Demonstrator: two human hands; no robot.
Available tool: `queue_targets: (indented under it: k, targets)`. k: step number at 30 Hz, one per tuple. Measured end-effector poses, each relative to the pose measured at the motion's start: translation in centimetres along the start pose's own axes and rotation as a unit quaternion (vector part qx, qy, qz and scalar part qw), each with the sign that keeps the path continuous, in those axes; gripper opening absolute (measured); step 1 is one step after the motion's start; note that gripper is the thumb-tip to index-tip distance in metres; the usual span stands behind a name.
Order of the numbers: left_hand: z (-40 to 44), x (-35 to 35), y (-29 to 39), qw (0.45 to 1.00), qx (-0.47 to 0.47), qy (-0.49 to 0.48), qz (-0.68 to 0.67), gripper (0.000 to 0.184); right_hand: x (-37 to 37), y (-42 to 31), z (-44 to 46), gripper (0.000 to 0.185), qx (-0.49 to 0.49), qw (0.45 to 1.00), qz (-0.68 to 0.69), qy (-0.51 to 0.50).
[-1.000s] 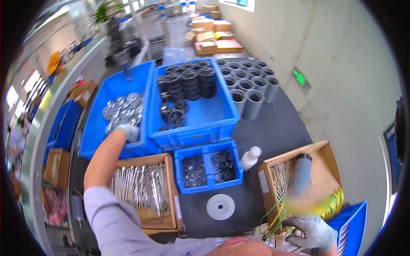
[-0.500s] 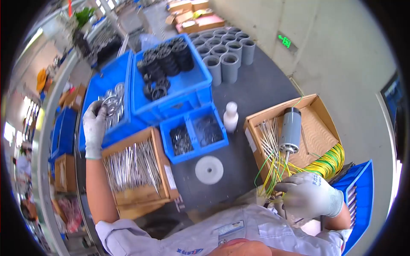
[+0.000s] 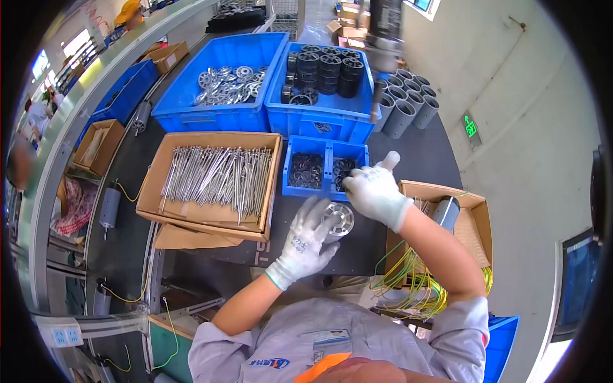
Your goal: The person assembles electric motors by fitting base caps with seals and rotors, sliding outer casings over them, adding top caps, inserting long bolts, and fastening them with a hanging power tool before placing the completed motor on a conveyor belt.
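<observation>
The gloved left hand [image 3: 304, 244] spreads fingers over a shiny spoked disc [image 3: 345, 220]; the right hand [image 3: 377, 196] meets thin black rings [image 3: 343, 167], grip hidden. A hanging tool [image 3: 386, 29] partly blocks grey tubes [image 3: 400, 121].

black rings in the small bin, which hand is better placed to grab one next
Likely the right hand: it is at the right compartment of the small bin, by black rings, while the left hand is at the metal disc.

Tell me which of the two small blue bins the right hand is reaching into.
The right small bin: the right hand has its fingers over the dark rings there, whereas the left small bin has no fingers over its rings.
</observation>
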State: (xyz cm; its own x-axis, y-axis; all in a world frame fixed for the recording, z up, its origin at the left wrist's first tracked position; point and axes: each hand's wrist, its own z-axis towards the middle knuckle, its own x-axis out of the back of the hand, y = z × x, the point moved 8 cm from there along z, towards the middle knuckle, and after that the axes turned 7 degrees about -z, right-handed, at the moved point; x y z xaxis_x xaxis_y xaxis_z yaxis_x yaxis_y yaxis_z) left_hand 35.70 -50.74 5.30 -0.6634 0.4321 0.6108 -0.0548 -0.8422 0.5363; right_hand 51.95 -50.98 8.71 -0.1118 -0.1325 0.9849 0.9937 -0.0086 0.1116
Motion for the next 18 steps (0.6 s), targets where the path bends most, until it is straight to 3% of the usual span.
queue_targets:
  k: [5,8,12,18]
  targets:
    - [-2.5,-1.6,-2.6,0.984,0.131,0.081,-0.094,0.109,-8.9,2.8,5.5,0.02,-0.024,0.992,-0.027,-0.125]
    - [-1.8,-1.5,-2.4,0.986,0.111,0.099,-0.07,0.105,-9.8,2.9,6.0,0.023,-0.047,0.985,-0.016,-0.164]
    - [-0.9,-1.4,-3.2,0.985,0.125,0.088,-0.081,0.099,-9.9,2.9,5.5,0.021,-0.029,0.991,-0.002,-0.131]
    - [-1.4,-1.1,-4.5,0.97,0.164,0.049,-0.174,0.093,-4.9,3.2,2.9,0.023,-0.101,0.985,0.128,-0.057]
